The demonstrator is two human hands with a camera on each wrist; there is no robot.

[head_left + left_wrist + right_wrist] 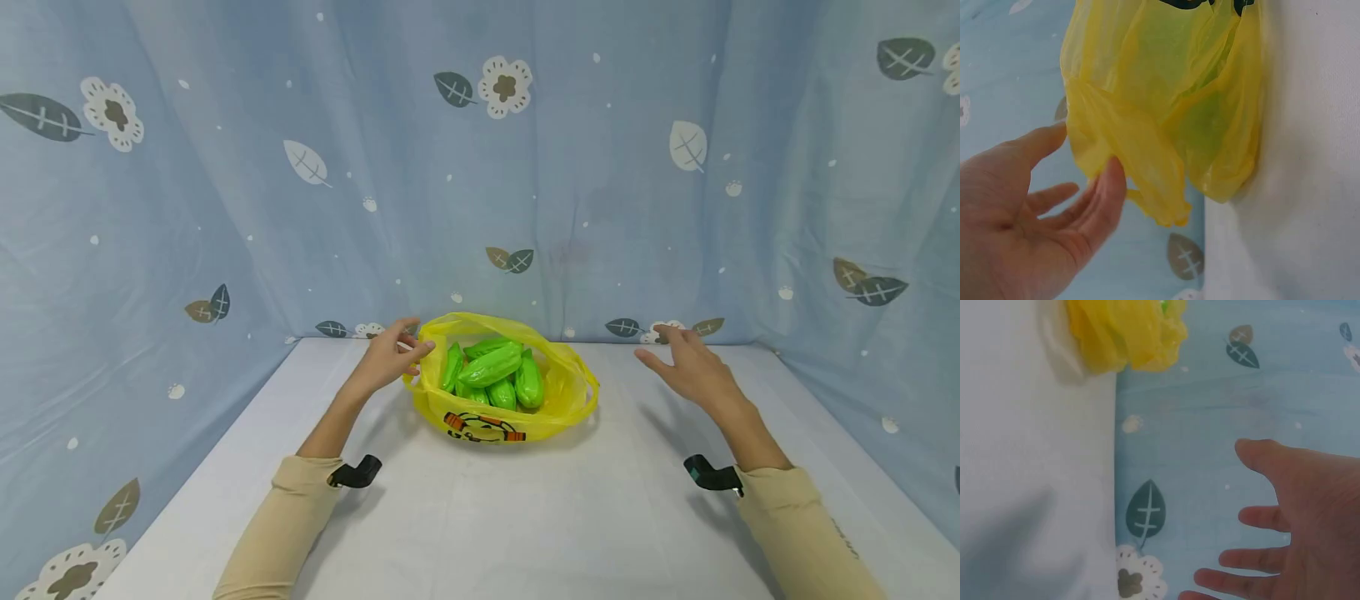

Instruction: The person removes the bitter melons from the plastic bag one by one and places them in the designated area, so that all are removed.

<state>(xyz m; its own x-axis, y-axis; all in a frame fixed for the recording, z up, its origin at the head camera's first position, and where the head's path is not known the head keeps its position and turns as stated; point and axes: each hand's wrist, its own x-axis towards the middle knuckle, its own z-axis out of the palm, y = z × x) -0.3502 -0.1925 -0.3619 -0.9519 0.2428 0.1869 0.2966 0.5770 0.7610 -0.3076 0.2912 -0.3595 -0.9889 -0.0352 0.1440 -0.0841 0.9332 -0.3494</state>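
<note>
A yellow plastic bag (558,417) with an orange and black print on its front lies open on the table. Inside it several shiny green, elongated vegetable-like pieces (491,365) are piled up. Beside the bag's left edge is my left hand (386,357), its fingers loosely bent; in the left wrist view the fingertips (1113,178) come up against the yellow plastic, and whether they touch it I cannot tell. My right hand (693,367) hovers over the table to the right of the bag, apart from it, with fingers spread and nothing held.
The white table (555,517) carries the bag near its back edge. A blue curtain (420,192) with leaf and flower prints hangs behind and along both sides. Each wrist wears a small black camera mount (358,472).
</note>
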